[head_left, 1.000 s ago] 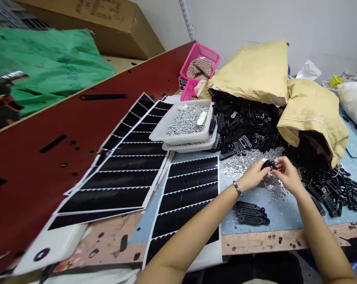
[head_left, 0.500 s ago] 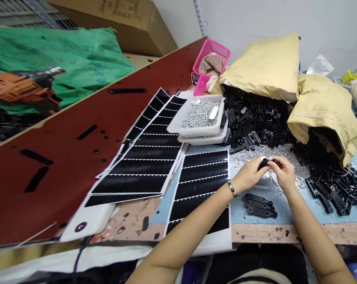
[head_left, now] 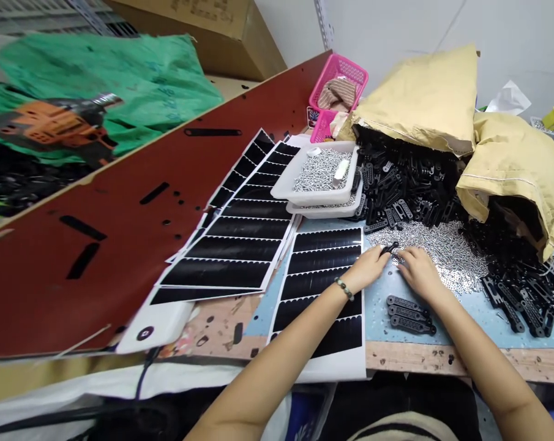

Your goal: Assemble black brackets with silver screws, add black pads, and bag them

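Note:
My left hand (head_left: 368, 267) is closed around a small black plastic part (head_left: 389, 248), whose end pokes out past the fingertips. Beside it, my right hand (head_left: 419, 272) reaches down to the near left edge of a spread of small silvery nuts and screws (head_left: 451, 245). Its fingers are stretched apart, fingertips at the table; whether they touch a nut is too small to tell. Just below the hands, several black link-shaped pieces (head_left: 409, 315) lie in a neat row on the blue table cover (head_left: 378, 337).
Two yellow sacks (head_left: 423, 98) spill black plastic parts (head_left: 396, 184) behind and to the right. Stacked white trays (head_left: 286, 184) hold screws. Sheets of black stickers (head_left: 231, 251) lie on the left, by a red-brown board (head_left: 134, 245). An orange power tool (head_left: 56, 125) is beyond it.
My hands, together on the black part earlier, have parted. The left has moved left with the part; the right has opened and lowered to the hardware. The view has shifted slightly.

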### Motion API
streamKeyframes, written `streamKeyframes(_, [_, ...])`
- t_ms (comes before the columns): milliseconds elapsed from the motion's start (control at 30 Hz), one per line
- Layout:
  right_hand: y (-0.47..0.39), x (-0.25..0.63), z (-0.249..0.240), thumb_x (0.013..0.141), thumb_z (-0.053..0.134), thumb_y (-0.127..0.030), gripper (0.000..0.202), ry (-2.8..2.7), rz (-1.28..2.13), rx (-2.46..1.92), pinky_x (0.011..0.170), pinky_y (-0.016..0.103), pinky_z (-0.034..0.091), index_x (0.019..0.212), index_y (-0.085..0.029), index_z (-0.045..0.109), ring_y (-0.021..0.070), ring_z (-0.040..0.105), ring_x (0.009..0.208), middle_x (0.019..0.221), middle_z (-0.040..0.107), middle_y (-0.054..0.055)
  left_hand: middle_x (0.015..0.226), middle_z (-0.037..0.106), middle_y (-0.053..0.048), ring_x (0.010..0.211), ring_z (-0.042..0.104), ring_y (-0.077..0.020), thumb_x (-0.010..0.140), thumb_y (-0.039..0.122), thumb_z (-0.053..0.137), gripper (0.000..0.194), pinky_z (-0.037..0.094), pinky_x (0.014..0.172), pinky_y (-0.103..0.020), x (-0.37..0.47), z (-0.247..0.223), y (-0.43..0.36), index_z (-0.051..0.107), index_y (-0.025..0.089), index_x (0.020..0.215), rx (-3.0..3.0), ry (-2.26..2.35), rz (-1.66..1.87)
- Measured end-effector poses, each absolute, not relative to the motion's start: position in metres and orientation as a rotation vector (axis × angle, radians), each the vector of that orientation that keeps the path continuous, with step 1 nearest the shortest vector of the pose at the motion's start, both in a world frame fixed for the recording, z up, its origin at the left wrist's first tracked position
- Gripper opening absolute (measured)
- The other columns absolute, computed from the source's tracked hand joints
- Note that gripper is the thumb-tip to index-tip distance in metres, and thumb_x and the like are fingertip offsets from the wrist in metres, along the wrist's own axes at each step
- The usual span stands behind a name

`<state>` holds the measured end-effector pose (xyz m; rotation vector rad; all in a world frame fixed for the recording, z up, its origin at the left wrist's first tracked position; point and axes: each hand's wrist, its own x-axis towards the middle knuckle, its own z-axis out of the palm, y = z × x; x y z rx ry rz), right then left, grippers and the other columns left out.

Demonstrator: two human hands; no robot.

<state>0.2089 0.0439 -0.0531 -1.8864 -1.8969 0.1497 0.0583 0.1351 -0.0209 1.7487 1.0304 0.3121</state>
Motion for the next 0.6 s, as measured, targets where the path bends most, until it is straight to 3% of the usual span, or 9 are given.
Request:
streamKeyframes(200, [0.026,0.222,-0.055,0.089,0.054,-0.027,0.009,-2.057,0.026,-2.078,0.075,0.034,0.039,0.085,-0.021,0.059,0.0232,0.051,0.087,0.088,0.059,0.007,0.076,0.061,-0.001,0.064,0.058,-0.0141,0.087,0.032,0.045,0.018,0.045,0.060,-0.025,0.083,-0.036,0.113,0.050,0.019,0.076,1.787,0.897,0.239])
streamKeyframes(333, [0.004,0.238,-0.051,0.086,0.058,-0.031,0.011,-1.971,0.045,-2.055,0.075,0.034,0.038,0.090,-0.021,0.058,0.0234,0.050,0.088,0.092,0.058,0.006,0.070,0.060,0.001,0.060,0.057,-0.0134,0.088,0.035,0.045,0.020,0.045,0.057,-0.024,0.080,-0.035,0.114,0.054,0.018,0.080,1.798,0.794,0.205])
streamKeyframes(467, [0.006,0.229,-0.051,0.088,0.055,-0.029,0.013,-2.010,0.100,-1.944,0.077,0.034,0.038,0.098,-0.022,0.059,0.0227,0.051,0.090,0.096,0.059,0.006,0.082,0.057,-0.002,0.079,0.056,-0.0169,0.088,0.033,0.046,0.021,0.045,0.075,-0.029,0.068,-0.030,0.124,0.054,0.018,0.077,1.889,0.823,0.310])
streamKeyframes(600, [0.011,0.219,-0.054,0.087,0.056,-0.029,0.009,-2.032,0.091,-1.964,0.074,0.035,0.039,0.083,-0.021,0.060,0.0233,0.051,0.085,0.085,0.059,0.006,0.095,0.057,-0.004,0.096,0.054,-0.0203,0.086,0.024,0.052,0.011,0.041,0.090,-0.035,0.059,-0.027,0.124,0.059,0.018,0.092,2.005,0.803,0.375])
